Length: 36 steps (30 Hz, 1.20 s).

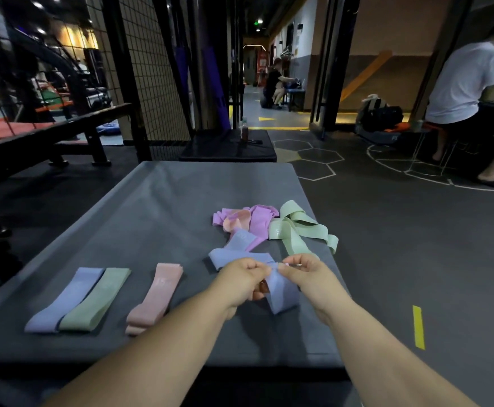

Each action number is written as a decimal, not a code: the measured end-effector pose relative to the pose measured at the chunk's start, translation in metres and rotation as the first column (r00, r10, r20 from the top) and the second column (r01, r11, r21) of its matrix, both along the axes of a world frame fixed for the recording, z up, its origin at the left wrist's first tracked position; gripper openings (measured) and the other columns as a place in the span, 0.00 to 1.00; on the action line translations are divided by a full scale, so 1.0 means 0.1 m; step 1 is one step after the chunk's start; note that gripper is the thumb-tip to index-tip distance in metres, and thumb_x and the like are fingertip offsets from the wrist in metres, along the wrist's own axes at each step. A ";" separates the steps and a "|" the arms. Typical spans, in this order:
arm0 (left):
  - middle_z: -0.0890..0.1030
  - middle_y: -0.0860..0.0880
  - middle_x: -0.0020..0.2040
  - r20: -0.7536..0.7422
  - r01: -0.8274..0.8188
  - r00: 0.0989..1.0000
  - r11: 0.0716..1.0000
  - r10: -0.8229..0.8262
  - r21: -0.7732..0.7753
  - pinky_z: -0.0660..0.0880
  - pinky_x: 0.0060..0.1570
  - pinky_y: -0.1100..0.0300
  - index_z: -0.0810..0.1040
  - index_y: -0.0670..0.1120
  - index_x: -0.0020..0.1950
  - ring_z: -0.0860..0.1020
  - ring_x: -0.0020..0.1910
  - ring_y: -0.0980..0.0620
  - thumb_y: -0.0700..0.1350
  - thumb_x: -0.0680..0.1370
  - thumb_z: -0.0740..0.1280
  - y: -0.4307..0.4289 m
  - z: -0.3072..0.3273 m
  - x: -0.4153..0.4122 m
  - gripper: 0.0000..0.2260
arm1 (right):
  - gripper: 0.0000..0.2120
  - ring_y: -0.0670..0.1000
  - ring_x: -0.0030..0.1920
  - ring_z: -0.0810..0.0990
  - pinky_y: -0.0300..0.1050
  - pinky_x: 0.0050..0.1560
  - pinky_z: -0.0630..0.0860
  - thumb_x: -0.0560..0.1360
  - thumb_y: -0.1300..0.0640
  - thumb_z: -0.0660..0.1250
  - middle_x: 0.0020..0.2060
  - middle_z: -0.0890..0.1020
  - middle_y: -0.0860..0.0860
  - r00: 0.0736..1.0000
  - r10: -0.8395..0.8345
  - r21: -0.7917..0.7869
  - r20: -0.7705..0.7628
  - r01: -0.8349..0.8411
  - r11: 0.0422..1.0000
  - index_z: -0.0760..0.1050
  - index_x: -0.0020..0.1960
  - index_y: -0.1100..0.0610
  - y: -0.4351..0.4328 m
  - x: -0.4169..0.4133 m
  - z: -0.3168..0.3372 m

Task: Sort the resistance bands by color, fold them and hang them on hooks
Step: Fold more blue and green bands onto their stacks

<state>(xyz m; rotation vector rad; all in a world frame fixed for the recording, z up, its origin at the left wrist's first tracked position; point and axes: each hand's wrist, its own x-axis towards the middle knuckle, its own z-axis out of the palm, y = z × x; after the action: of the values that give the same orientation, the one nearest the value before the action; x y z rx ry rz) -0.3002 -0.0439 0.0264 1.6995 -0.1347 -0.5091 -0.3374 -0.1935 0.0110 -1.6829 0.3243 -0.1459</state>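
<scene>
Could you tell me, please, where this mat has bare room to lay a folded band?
Free: the grey padded mat behind the folded lilac fabric band, folded green band and folded pink band; the gap between green and pink. Crowded: the right side, around the tangled band pile and held blue band.

The grey mat bears 3 folded bands and a tangled pile.

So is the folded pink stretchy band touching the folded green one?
Apart: the head view shows bare grey tabletop between the folded pink band and folded green band.
</scene>
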 end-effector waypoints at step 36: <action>0.79 0.43 0.39 -0.280 -0.558 0.825 0.785 0.491 -0.267 0.77 0.25 0.64 0.73 0.41 0.45 0.78 0.34 0.50 0.38 0.83 0.58 0.75 -0.08 0.23 0.08 | 0.09 0.42 0.34 0.74 0.40 0.41 0.73 0.65 0.55 0.78 0.33 0.77 0.42 0.891 0.295 -0.532 -0.346 -0.445 0.720 0.79 0.41 0.48 -0.56 -0.10 -0.07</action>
<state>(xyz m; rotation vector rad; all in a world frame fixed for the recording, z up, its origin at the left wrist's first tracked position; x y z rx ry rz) -0.2773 0.0306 0.0181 1.2594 0.3787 -0.2063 -0.3469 -0.2492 0.0041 -2.3798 0.1023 0.2972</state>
